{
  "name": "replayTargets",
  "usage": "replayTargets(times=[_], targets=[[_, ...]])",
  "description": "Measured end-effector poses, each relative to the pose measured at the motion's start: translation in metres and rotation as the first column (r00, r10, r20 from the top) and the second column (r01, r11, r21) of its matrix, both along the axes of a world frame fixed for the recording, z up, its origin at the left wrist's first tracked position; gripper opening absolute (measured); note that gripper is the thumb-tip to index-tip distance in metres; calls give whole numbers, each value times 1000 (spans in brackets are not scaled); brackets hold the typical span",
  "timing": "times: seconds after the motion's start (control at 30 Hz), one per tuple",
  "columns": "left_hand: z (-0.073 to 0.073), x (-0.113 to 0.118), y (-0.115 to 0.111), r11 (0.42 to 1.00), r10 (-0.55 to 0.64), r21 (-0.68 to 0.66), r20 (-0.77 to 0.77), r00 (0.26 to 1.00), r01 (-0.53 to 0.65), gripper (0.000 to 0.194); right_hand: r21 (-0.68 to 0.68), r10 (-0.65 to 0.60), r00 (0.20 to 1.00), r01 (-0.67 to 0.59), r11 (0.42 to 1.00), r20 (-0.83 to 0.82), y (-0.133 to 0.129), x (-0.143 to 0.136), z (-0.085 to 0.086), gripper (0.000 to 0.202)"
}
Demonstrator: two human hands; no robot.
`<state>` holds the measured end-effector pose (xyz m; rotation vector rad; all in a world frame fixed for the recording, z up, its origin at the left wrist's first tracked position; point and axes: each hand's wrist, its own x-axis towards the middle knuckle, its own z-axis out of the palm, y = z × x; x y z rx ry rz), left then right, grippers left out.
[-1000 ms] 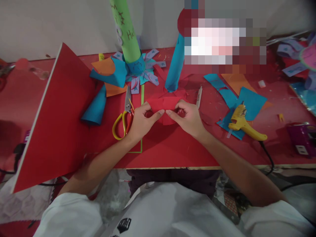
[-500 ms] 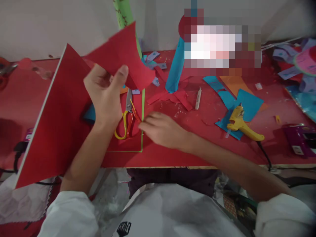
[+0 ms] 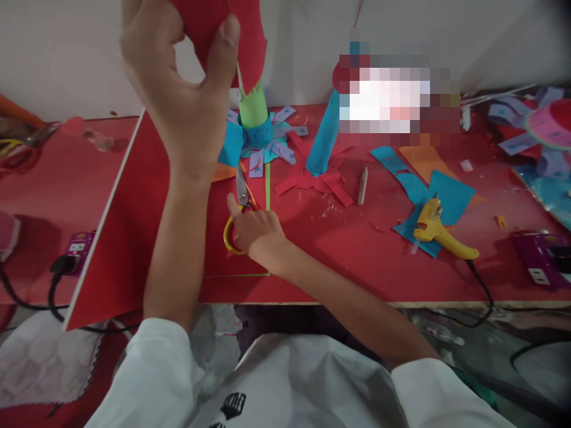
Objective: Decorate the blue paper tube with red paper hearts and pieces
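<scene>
Raised at the top left, my left hand (image 3: 187, 83) pinches a piece of red paper (image 3: 250, 41) between thumb and fingers. My right hand (image 3: 259, 232) lies over the scissors (image 3: 241, 187), its fingers curled at their handles with one finger sticking out. The scissors rest on the red table, blades pointing away from me, with a yellow loop showing; the other handle is covered by the hand. Left of them, a large red board (image 3: 120, 238) with a white edge leans up, partly behind my left forearm.
A green paper tube (image 3: 253, 107) with a blue base and a blue paper tube (image 3: 322, 134) on red strips stand at the back. To the right are a yellow glue gun (image 3: 439, 229), blue paper (image 3: 452, 193) and a purple power socket (image 3: 542, 258). A white-capped tube (image 3: 363, 185) lies mid-table.
My left hand has risen with the red paper, which is now partly out of view. My right hand has moved left onto the scissors' handles. The view has shifted slightly.
</scene>
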<state>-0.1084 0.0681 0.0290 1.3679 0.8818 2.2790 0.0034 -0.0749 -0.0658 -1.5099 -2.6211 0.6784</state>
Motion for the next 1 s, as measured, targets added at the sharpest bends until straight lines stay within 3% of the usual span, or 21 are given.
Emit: replayTargets(times=[0.17, 0.27, 0.4, 0.53, 0.67, 0.83, 0.9, 1.0], targets=[[4, -8, 11, 999, 16, -34, 23, 1000, -15, 27, 73, -102, 986, 113, 991, -134, -6, 32, 5, 67], [8, -14, 16, 998, 19, -66, -40, 999, -21, 40, -44, -215, 938, 211, 977, -272, -3, 60, 12, 64], [11, -21, 18, 995, 33, 97, -196, 980, -15, 42, -231, -350, 761, 265, 936, -546, 0, 94, 11, 49], [7, -31, 24, 966, 11, 239, -418, 908, 98, 45, -418, -410, 512, 105, 902, -755, -5, 120, -4, 49], [2, -30, 30, 960, -27, 252, -349, 937, 121, 42, -526, -494, 423, 47, 849, -760, -8, 138, -14, 49], [6, -10, 18, 955, -213, 93, -441, 872, 280, 31, -445, -479, 404, 182, 877, -779, 1, 150, -19, 51], [9, -3, 9, 942, -324, -77, -457, 828, 326, 4, -426, -458, 358, 170, 889, -814, 5, 152, -23, 57], [12, 6, -6, 912, -410, -180, -368, 835, 369, 10, -409, -430, 255, 134, 903, -866, 7, 155, -33, 60]])
